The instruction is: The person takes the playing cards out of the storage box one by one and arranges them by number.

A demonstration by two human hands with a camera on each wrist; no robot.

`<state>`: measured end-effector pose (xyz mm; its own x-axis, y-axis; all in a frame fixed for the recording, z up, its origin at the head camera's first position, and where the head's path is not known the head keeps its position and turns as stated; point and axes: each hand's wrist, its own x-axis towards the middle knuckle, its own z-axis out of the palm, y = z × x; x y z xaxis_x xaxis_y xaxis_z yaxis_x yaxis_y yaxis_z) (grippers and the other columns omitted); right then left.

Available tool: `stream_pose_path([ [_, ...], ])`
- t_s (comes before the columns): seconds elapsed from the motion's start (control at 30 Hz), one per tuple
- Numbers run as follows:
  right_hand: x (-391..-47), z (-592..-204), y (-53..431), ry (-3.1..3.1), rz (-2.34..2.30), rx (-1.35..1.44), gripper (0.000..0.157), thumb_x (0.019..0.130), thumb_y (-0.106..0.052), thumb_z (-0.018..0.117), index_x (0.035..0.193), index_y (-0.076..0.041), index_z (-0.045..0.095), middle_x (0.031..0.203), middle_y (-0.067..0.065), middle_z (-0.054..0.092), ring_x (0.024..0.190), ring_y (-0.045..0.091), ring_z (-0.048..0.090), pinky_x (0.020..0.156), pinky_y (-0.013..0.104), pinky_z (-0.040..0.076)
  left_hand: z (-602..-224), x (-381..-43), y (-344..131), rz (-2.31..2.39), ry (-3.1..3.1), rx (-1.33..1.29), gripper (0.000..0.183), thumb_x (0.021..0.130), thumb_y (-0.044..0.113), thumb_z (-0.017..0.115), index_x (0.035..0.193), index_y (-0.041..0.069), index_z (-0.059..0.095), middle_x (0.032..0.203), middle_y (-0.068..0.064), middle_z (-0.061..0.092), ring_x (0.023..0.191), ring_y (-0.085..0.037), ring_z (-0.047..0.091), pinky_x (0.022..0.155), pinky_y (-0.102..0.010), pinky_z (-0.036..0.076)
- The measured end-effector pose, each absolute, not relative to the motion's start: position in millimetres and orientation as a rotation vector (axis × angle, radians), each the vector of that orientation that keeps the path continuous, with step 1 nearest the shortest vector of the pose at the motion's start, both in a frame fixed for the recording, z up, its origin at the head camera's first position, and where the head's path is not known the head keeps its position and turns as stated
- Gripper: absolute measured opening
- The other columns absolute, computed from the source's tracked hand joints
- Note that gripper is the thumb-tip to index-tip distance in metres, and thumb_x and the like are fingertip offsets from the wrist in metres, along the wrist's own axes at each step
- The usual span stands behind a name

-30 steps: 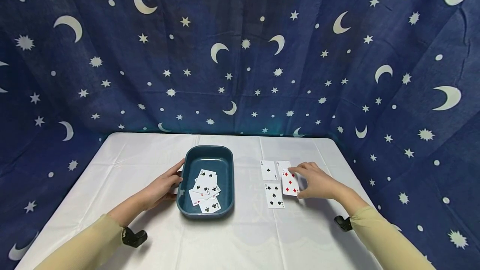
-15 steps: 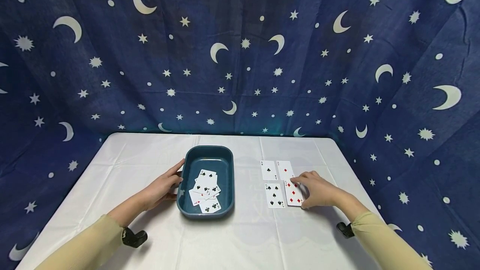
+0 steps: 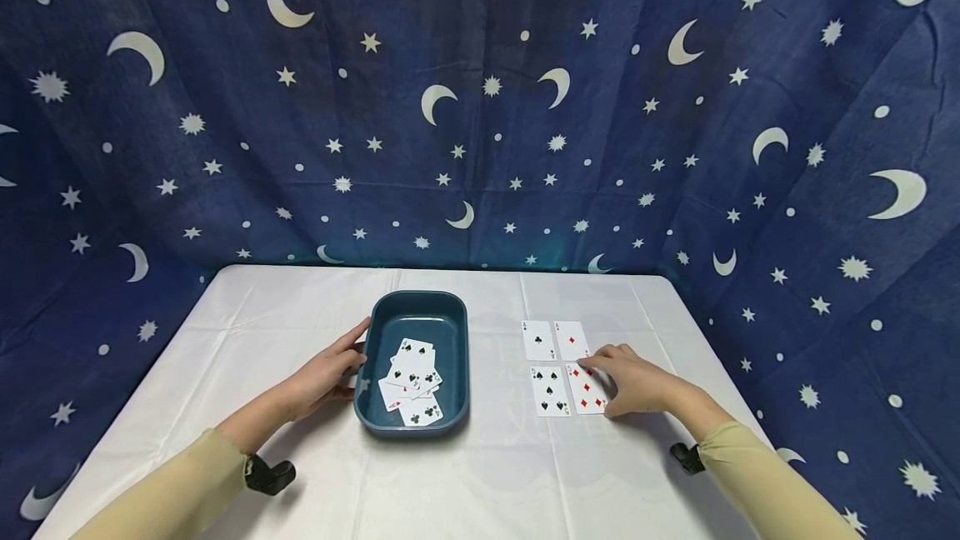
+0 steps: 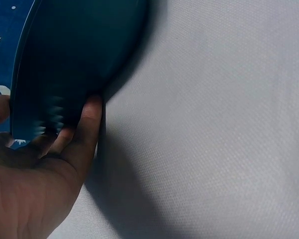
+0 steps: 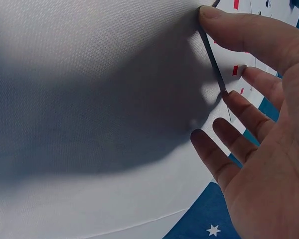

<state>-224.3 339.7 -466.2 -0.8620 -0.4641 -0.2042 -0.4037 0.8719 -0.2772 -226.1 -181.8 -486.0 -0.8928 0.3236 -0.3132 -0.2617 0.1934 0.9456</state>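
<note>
In the head view, my right hand (image 3: 628, 377) pinches a five of diamonds (image 3: 586, 390) by its edges, low over the cloth. In the right wrist view the thumb and a fingertip sit at the card's raised edge (image 5: 212, 57), while the other fingers spread out. A five of spades (image 3: 550, 392) lies to its left, with an ace of clubs (image 3: 538, 348) and an ace of diamonds (image 3: 572, 342) behind. My left hand (image 3: 322, 377) rests against the left side of a dark teal tray (image 3: 420, 307), fingers touching its outer wall.
Several overlapping playing cards (image 3: 411, 377), face up, lie in the tray. A white cloth (image 3: 480, 482) covers the table. Behind hangs a dark blue curtain (image 3: 375, 223) with moons and stars.
The five of diamonds has come toward me, off the ace of diamonds, then slid slightly left beside the five of spades. My right hand moved with it. The left hand and tray stay put.
</note>
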Motion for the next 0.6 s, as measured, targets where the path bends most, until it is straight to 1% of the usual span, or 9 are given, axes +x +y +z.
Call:
stream_pose_path([
  [0.37, -223.8, -467.2, 338.9, 2.768, -0.334, -0.645, 0.086, 0.067, -0.014, 0.088, 0.147, -0.013, 0.057, 0.134, 0.006, 0.052, 0.125, 0.030, 0.044, 0.100, 0.052, 0.043, -485.7, -226.0, -181.9, 1.741, 2.033, 0.049, 0.072, 0.103, 0.016, 0.042, 0.166, 0.032, 0.011, 0.165, -0.025, 0.021, 0.131, -0.038, 0.048, 0.088, -0.049, 0.055],
  [0.6, -224.9, -468.2, 338.2, 2.768, -0.318, -0.634, 0.087, 0.064, -0.013, 0.085, 0.146, -0.013, 0.057, 0.132, 0.005, 0.052, 0.121, 0.028, 0.044, 0.099, 0.050, 0.043, -486.9, -226.9, -182.1, 1.758, 2.015, 0.080, 0.073, 0.103, 0.015, 0.042, 0.166, 0.031, 0.010, 0.165, -0.024, 0.020, 0.132, -0.038, 0.047, 0.089, -0.050, 0.054],
])
